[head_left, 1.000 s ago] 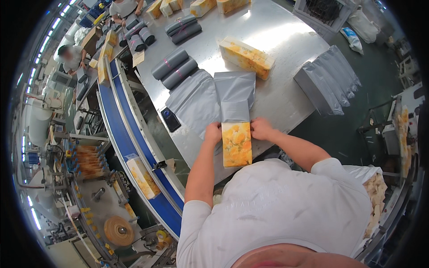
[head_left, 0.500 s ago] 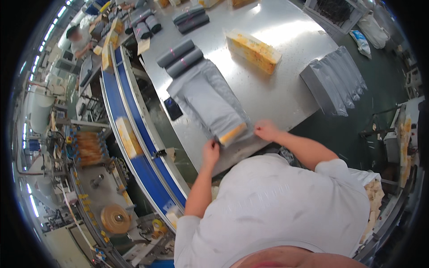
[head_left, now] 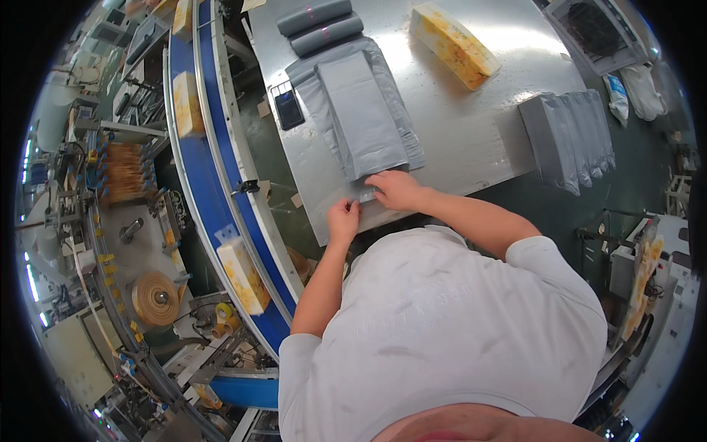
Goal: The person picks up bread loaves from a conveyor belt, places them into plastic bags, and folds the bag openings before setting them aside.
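Observation:
A grey plastic mailing bag (head_left: 361, 110) lies on the metal table in front of me, with a long box shape inside it, atop other flat grey bags (head_left: 398, 92). The box is now hidden by the plastic. My left hand (head_left: 344, 219) is closed at the near left corner of the bag's clear-looking flap, fingertips pinched together. Over the near end of the bag reaches my right hand (head_left: 398, 190), its fingers stretched out and apart against the flap.
Two grey rolls (head_left: 324, 33) lie beyond the bags. A phone (head_left: 289, 107) rests at the table's left edge, and a yellow-white box (head_left: 456, 46) stands farther right. Filled grey bags (head_left: 567, 136) line the right side. On the left, a blue conveyor (head_left: 210, 166) carries similar boxes.
My right hand has moved left from the bag's corner onto its near end. The box's yellow end, visible before, is covered. My view has shifted, and boxes on the conveyor have moved nearer.

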`<action>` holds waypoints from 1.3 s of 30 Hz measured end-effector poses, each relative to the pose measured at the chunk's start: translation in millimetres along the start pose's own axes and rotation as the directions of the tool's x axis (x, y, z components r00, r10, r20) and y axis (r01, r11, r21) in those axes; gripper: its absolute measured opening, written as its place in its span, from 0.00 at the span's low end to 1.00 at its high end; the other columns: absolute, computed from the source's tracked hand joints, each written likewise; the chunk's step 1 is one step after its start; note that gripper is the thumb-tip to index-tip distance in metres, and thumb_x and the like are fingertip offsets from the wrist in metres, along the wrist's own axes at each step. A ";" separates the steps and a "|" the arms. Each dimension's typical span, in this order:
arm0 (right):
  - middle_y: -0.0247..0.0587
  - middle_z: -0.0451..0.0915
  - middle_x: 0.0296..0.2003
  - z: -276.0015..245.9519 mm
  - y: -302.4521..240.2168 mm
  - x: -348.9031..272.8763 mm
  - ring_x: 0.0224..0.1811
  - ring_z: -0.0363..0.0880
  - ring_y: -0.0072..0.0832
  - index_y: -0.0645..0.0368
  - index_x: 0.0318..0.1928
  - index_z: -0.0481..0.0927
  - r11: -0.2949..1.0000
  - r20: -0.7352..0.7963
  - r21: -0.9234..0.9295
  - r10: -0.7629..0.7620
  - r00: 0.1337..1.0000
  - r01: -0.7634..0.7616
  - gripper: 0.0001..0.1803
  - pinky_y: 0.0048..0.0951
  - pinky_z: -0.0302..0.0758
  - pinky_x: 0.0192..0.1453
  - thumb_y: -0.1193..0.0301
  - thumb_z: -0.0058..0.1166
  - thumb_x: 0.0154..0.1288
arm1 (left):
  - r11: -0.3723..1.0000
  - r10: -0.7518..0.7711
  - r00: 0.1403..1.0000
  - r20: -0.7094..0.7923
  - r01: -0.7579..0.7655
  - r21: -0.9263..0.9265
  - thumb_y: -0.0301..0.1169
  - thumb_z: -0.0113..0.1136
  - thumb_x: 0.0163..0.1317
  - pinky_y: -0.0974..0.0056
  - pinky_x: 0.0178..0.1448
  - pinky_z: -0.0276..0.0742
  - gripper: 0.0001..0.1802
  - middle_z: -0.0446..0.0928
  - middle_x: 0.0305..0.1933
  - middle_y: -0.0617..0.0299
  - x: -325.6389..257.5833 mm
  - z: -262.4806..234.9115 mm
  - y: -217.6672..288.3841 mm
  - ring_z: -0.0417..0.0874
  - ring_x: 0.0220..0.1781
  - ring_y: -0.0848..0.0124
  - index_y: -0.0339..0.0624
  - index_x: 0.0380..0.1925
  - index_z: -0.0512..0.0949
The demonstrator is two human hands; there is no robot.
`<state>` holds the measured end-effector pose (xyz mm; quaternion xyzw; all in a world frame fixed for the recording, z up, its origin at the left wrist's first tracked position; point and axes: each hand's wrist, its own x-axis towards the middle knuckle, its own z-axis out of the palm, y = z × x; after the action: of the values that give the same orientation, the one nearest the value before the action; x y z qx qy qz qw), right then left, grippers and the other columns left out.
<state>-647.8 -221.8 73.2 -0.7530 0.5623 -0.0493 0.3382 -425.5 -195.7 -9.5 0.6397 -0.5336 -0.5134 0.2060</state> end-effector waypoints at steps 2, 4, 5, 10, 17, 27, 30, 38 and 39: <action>0.45 0.85 0.48 10.0 1.5 -0.7 0.55 0.84 0.48 0.52 0.54 0.84 0.977 -0.079 0.098 -0.180 0.981 0.187 0.16 0.45 0.81 0.60 0.64 0.62 0.67 | 0.998 0.058 0.998 -0.007 -0.058 -0.034 0.31 0.63 0.71 0.60 0.36 0.78 0.10 0.86 0.27 0.54 -5.1 -6.1 2.3 0.84 0.27 0.70 0.34 0.35 0.86; 0.44 0.85 0.47 20.9 -8.1 9.3 0.52 0.84 0.47 0.53 0.50 0.85 0.957 -0.147 0.154 -0.224 0.963 0.246 0.13 0.46 0.81 0.57 0.64 0.62 0.67 | 0.989 0.140 0.990 -0.010 -0.141 -0.055 0.31 0.64 0.71 0.60 0.35 0.77 0.10 0.85 0.26 0.54 -10.1 -8.7 -0.1 0.82 0.27 0.70 0.34 0.36 0.86; 0.44 0.85 0.46 22.5 -12.7 14.8 0.51 0.84 0.47 0.53 0.47 0.85 0.946 -0.186 0.178 -0.239 0.953 0.272 0.12 0.47 0.81 0.56 0.65 0.62 0.67 | 0.979 0.198 0.980 -0.004 -0.197 -0.056 0.32 0.64 0.71 0.60 0.35 0.76 0.11 0.85 0.26 0.55 -11.1 -9.0 1.5 0.82 0.26 0.70 0.34 0.37 0.86; 0.45 0.84 0.42 32.0 -10.8 20.7 0.48 0.84 0.48 0.56 0.38 0.84 0.973 -0.108 0.207 -0.082 0.991 0.103 0.08 0.47 0.80 0.50 0.66 0.63 0.64 | 0.973 0.211 0.977 -0.013 -0.211 -0.098 0.31 0.65 0.71 0.61 0.36 0.77 0.10 0.86 0.28 0.54 -9.1 -11.5 7.8 0.82 0.28 0.69 0.35 0.41 0.87; 0.42 0.83 0.35 25.4 -3.1 -23.0 0.38 0.84 0.45 0.58 0.39 0.84 0.915 -0.441 0.269 -0.161 0.883 0.301 0.07 0.41 0.80 0.42 0.70 0.67 0.64 | 0.926 0.374 0.926 0.049 -0.371 -0.064 0.27 0.65 0.70 0.65 0.38 0.78 0.07 0.86 0.31 0.54 -5.0 -6.3 4.9 0.82 0.30 0.72 0.36 0.43 0.88; 0.49 0.83 0.36 48.4 19.1 -12.7 0.41 0.84 0.51 0.57 0.40 0.83 0.924 -0.512 0.378 0.158 0.845 0.057 0.05 0.46 0.81 0.45 0.70 0.61 0.67 | 0.977 0.192 0.971 0.139 -0.176 -0.123 0.27 0.63 0.73 0.71 0.38 0.73 0.08 0.85 0.31 0.67 -11.9 -13.3 21.5 0.77 0.32 0.82 0.34 0.40 0.87; 0.51 0.83 0.36 35.5 20.7 -47.9 0.39 0.84 0.52 0.58 0.40 0.80 0.824 -0.481 0.566 0.362 0.798 -0.032 0.05 0.46 0.80 0.45 0.70 0.59 0.68 | 0.952 0.208 0.976 0.057 -0.189 -0.241 0.27 0.63 0.71 0.68 0.41 0.77 0.08 0.88 0.32 0.61 -12.1 -6.9 7.4 0.81 0.33 0.79 0.33 0.37 0.87; 0.46 0.88 0.44 4.2 185.9 -277.9 0.51 0.89 0.50 0.56 0.50 0.85 0.660 0.341 -0.630 0.708 0.618 -0.409 0.18 0.52 0.85 0.54 0.71 0.65 0.58 | 0.905 0.395 0.917 -0.053 -0.378 0.193 0.22 0.62 0.64 0.55 0.59 0.80 0.12 0.84 0.55 0.51 -28.3 -30.9 11.4 0.85 0.55 0.57 0.39 0.48 0.82; 0.46 0.87 0.45 -4.7 181.5 -267.6 0.52 0.88 0.50 0.56 0.52 0.85 0.672 0.158 -0.519 0.683 0.713 -0.529 0.20 0.51 0.85 0.55 0.72 0.65 0.57 | 0.720 0.641 0.761 -0.094 -0.554 0.418 0.21 0.63 0.62 0.52 0.64 0.79 0.16 0.82 0.60 0.49 -29.6 -38.2 27.2 0.83 0.62 0.53 0.40 0.51 0.82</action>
<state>-894.7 -13.6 56.2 -0.5708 0.7117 0.3256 0.2483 -402.0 -189.5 40.4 0.5134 -0.7701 -0.2312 0.2998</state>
